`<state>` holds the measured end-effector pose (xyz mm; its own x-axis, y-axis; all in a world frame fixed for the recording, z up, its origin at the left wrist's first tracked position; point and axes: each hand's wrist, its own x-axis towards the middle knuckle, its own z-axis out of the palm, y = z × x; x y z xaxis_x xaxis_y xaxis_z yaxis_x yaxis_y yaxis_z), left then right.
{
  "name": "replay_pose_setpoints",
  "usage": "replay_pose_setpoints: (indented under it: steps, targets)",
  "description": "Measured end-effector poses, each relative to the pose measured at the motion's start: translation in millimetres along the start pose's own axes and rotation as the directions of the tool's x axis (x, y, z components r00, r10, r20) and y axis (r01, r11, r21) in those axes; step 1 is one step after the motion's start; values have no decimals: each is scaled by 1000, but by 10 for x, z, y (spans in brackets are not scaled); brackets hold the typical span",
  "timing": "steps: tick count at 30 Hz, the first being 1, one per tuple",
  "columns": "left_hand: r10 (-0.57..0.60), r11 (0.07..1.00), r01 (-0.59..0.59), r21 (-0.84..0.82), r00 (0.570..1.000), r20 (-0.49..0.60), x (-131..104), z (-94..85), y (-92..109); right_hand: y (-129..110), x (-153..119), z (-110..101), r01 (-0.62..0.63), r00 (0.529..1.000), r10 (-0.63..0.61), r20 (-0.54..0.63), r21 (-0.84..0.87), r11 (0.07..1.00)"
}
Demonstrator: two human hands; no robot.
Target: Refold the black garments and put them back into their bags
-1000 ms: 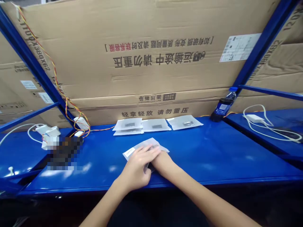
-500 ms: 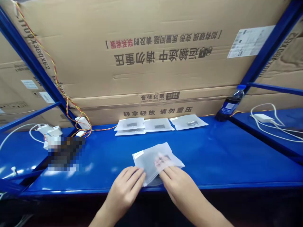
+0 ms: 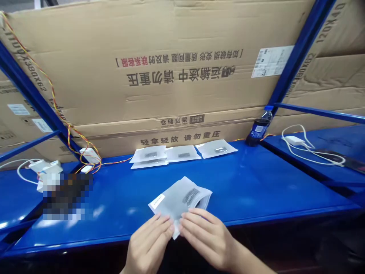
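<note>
Both the left hand (image 3: 149, 243) and the right hand (image 3: 203, 238) pinch a frosted bag (image 3: 174, 203), lower centre, over the blue metal shelf (image 3: 256, 190), printed cardboard (image 3: 182, 97) spanning the upper frame.

Front bag (image 3: 168, 198) is frosted translucent white with a white label strip (image 3: 159, 201) and a block of black print (image 3: 191, 196); the back row of bags (image 3: 182, 156) is the same milky white with dark patches, all on a glossy solid-blue shelf (image 3: 256, 182) with matching blue posts (image 3: 299, 57). Carton (image 3: 171, 38) is tan with black lettering plus one red run (image 3: 134, 62), and carries a white shipping label (image 3: 273, 61) with black print. Bottle (image 3: 258, 129): blue cap, dark lower part, blue wrap; wires (image 3: 76, 137) twist red and yellow, right-hand adapter (image 3: 295, 140) white.
</note>
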<state>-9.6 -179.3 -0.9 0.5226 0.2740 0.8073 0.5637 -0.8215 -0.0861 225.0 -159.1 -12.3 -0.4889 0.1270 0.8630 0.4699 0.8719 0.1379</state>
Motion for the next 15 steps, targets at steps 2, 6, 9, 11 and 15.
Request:
replay_pose_setpoints:
  steps: [2,6,9,11,15]
  targets:
    - [-53,999,53,-7,999,-9,7,-95,-21,199,-81,-60,-1,1000,2,2,-52,999]
    - [-186,983,186,-6,983,-3,-87,-207,-147,580,-262,-233,-123,992,126,9,-162,979]
    - [-239,971,237,-38,970,-49,-202,-119,-258,622,-272,-305,-207,976,216,39,-175,963]
    - [-247,967,239,-90,965,-87,-242,-13,-307,546,-195,-262,-228,962,248,115,-164,960]
    - [-256,953,243,-183,965,-56,-186,178,-351,483,47,47,-141,911,180,370,-131,981]
